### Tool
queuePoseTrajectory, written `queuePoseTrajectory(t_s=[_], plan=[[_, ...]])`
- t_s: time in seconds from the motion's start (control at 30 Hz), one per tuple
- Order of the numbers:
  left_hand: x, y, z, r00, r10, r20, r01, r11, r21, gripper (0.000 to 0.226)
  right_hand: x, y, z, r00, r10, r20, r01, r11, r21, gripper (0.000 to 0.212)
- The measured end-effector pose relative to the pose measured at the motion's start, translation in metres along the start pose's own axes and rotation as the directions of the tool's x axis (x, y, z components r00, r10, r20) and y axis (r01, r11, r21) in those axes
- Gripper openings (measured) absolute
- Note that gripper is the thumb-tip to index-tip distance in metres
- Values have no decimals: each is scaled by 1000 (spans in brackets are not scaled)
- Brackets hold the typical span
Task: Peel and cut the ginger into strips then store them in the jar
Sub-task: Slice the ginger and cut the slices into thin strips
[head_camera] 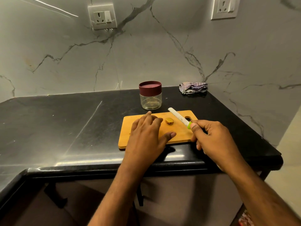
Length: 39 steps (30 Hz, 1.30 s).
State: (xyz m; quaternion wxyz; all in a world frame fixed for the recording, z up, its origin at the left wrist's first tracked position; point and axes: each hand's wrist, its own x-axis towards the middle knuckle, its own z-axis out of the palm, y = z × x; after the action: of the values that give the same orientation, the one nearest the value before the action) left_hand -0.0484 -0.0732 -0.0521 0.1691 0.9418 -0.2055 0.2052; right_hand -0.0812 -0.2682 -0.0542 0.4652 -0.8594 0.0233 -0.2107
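Note:
A small piece of ginger lies on the wooden cutting board. My left hand hovers palm down over the board's left part, fingers relaxed, its fingertips just left of the ginger and apart from it. My right hand grips the green handle of a knife. The white blade points up and left above the board, to the right of the ginger. Behind the board stands a clear jar with a maroon lid on it.
The board lies on a black stone counter near its front edge. A folded striped cloth lies at the back right against the marble wall. Two wall sockets sit high on the wall. The counter ends at the right.

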Motion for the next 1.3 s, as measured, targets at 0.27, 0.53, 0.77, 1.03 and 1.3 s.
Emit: queuePoseTrajectory(t_s=[0.27, 0.53, 0.77, 1.03, 1.3], plan=[[32, 12, 16, 1000, -24, 16, 23, 998, 66, 59, -5, -5, 4, 997, -69, -36, 63, 985, -158, 28], [55, 8, 20, 972, -182, 150, 195, 978, -76, 63, 0, -2, 6, 997, -67, -43, 61, 990, -127, 29], [60, 11, 26, 973, -221, 69, 228, 967, -115, 36, 1, 0, 7, 997, -56, -45, 51, 992, -119, 32], [50, 8, 23, 966, -259, -5, 251, 939, -233, 43, -2, -2, 8, 997, -62, -44, 55, 988, -145, 32], [39, 8, 16, 939, -322, -122, 270, 908, -319, 43, -7, -7, 8, 996, -81, -47, 71, 980, -184, 34]])
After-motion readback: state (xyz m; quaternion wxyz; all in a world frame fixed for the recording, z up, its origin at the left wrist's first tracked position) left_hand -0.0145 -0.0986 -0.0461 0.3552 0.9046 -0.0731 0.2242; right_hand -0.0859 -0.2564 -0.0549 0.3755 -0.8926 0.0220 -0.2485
